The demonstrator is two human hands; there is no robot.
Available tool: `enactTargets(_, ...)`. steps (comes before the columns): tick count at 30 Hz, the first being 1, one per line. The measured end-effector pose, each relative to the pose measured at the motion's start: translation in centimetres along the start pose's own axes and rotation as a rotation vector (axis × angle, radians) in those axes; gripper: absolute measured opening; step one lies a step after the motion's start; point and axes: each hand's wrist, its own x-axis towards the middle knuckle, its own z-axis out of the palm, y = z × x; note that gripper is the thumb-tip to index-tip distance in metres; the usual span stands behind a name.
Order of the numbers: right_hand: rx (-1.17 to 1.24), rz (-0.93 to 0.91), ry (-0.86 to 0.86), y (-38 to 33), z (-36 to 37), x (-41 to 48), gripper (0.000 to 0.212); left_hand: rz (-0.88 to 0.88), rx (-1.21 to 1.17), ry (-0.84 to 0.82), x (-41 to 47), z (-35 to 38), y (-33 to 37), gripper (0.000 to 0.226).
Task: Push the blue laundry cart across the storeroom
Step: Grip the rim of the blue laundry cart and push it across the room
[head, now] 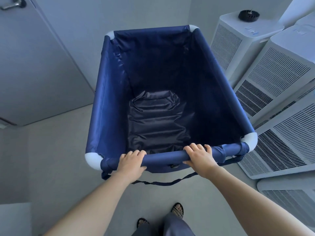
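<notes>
Nearest, at 6 o'clock: 2 feet in patterned sandals, right sandal [177,210] ahead of left sandal [142,222], dark trouser leg [172,225] btwn them. 2 bare forearms reach up from the bottom corners, converging toward centre.

Left hand [130,161] and right hand [199,156] both palm-down on the near rail [164,156] of the blue laundry cart [109,99]; fingers curled over the top, thumbs under, i.e. both closed around the rail, gripping it. Hands apart, left nearer the 7 o'clock corner. A dark strap [163,182] sags below the rail.

Cart fills the centre of view, standing on a pale floor [56,150]. Long axis runs 6 to 12 o'clock, far end tipped slightly toward 1; open top faces up, nothing inside but crumpled liner. 4 white corner caps, 1 per corner.

At 3 o'clock, just beside the cart's right side: row of 5 white vented units [279,86], 5th only partly in view at 4 o'clock. 1 black round disc [248,15] sits on the farthest. At 10 o'clock: 1 grey door [34,68] w/ metal lever handle [14,3]. Plain wall at 12
</notes>
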Motion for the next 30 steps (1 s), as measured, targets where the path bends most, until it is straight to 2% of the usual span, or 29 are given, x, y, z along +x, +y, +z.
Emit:
enactTargets(13, -0.031, -0.014, 0.043, -0.2, -0.3, -0.8, 0.042, -0.028, -0.085, -0.041, 0.0, 0.1, 0.3, 0.025)
enactTargets(20, -0.067, 0.042, 0.004, -2.1, -0.1, -3.3, 0.043, 0.06, -0.101, -0.001, -1.9, 1.1, -0.6, 0.017)
enactTargets(30, 0.006, 0.2, 0.033, -9.2, 2.8, -8.0, 0.04, 0.203, -0.036, -0.012, -5.2, 2.0, -5.3, 0.018)
